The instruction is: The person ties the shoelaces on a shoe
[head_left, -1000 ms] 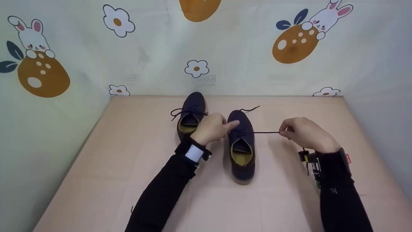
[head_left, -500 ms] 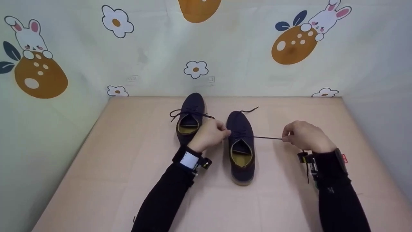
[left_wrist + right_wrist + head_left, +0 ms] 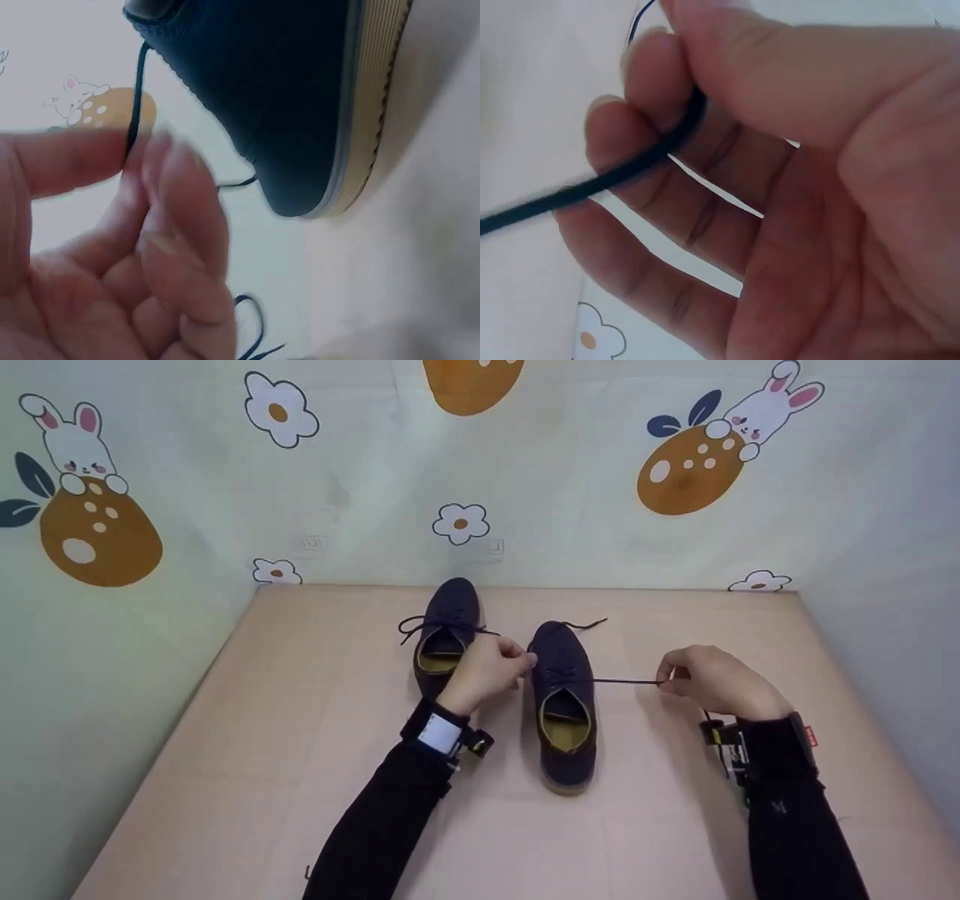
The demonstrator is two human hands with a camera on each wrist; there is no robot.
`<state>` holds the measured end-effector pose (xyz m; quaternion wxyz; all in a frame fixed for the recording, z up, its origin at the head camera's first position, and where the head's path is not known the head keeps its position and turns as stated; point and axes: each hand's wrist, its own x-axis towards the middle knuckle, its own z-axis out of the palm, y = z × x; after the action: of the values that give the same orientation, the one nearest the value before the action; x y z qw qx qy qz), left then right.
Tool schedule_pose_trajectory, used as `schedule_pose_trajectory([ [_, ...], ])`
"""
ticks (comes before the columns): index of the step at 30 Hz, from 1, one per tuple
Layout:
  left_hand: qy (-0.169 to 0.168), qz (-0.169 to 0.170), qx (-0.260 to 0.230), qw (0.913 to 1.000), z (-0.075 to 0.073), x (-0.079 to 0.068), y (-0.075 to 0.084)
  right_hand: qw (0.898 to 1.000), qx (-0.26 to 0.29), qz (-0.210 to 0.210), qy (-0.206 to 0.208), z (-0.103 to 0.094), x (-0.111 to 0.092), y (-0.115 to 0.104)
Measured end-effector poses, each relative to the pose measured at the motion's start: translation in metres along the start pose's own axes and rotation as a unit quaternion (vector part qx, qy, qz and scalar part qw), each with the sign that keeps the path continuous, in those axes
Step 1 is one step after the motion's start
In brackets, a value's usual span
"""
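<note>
A dark navy lace-up shoe [image 3: 568, 769] stands on the table between both hands, toe away from me. My left hand [image 3: 486, 671] is close to its left side; the left wrist view has the fingers pinching a dark shoelace [image 3: 138, 94] that runs down from the shoe. To the right, my right hand [image 3: 716, 681] pinches another length of shoelace [image 3: 626, 682], stretched straight from the shoe. More of that lace [image 3: 570, 193] crosses the fingers in the right wrist view. A loose lace end [image 3: 589, 624] lies by the toe.
A second navy shoe [image 3: 454, 598], its lace tied in a bow, stands left of the first, partly behind my left hand. Pale cloth [image 3: 375, 510] printed with rabbits and flowers walls in the table [image 3: 247, 735]. Near the left sleeve lies a small dark hook-shaped bit [image 3: 307, 873].
My left hand has drawn back from over the shoe to its left side, its extended index finger now bent into a pinch. My right hand has shifted slightly nearer, still holding the lace taut.
</note>
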<state>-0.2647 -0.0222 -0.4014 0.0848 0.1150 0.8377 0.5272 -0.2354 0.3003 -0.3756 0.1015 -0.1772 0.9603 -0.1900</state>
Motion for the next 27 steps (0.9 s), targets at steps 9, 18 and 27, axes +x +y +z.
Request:
schedule_pose_trajectory([
  [9,-0.010,-0.007,-0.198,0.9802,0.017,0.006,-0.002,0.997,-0.001,0.010,0.079,0.001,0.004,-0.003],
  [18,0.030,0.005,-0.163,0.9861,0.022,0.009,-0.010,0.995,0.025,0.034,0.091,0.004,0.003,-0.010],
  [27,0.024,0.026,-0.039,0.9986,0.017,0.006,-0.004,0.990,0.025,0.010,0.142,-0.021,0.013,-0.029],
])
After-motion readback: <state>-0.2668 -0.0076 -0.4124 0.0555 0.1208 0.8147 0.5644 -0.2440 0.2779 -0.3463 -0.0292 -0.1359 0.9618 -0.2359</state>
